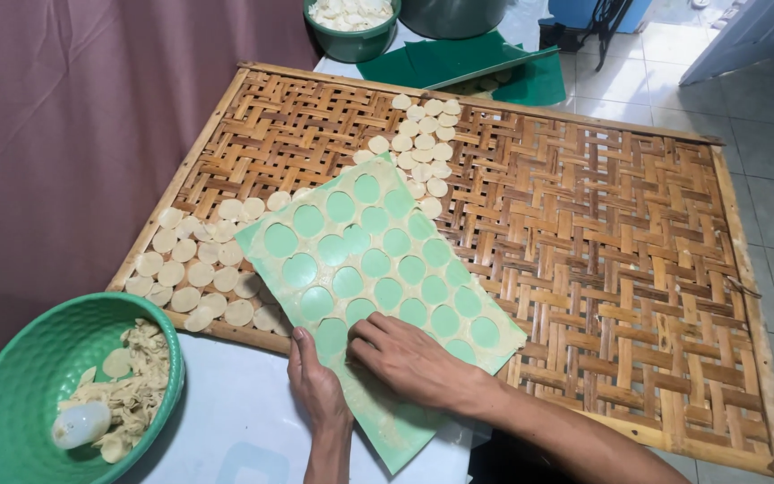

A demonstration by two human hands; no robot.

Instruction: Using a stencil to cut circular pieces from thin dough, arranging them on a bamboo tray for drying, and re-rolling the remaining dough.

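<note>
Green plastic, thin and rectangular: the sheet (378,269) under your hands lies askew across the near edge of the large woven bamboo tray (602,260), its nearest corner hanging over onto the pale tabletop (226,421). A skin of cream dough covers the sheet, cut through with rows of round holes where the green shows.

Your right hand (414,358) rests flat on the near part of the sheet, fingers together and bent, the tips pressed at the dough just below the nearest round holes. Your left hand (315,385) lies alongside it, just to its left, at the sheet's left edge; the thumb points up along that edge, and you cannot tell from this view whether the other fingers grip under the plastic or only press on it. The two hands almost touch.

Small round cream dough discs (199,269) lie in rows on the tray to the left of the sheet, and another cluster runs beyond its far corner. A green plastic bowl (20,385) stands on the tabletop near your left hand, holding dough scraps and a small pale round cutter. At the far edge stand a second green bowl (351,31) filled with pale pieces, and a stack of more green sheets (459,58).
</note>
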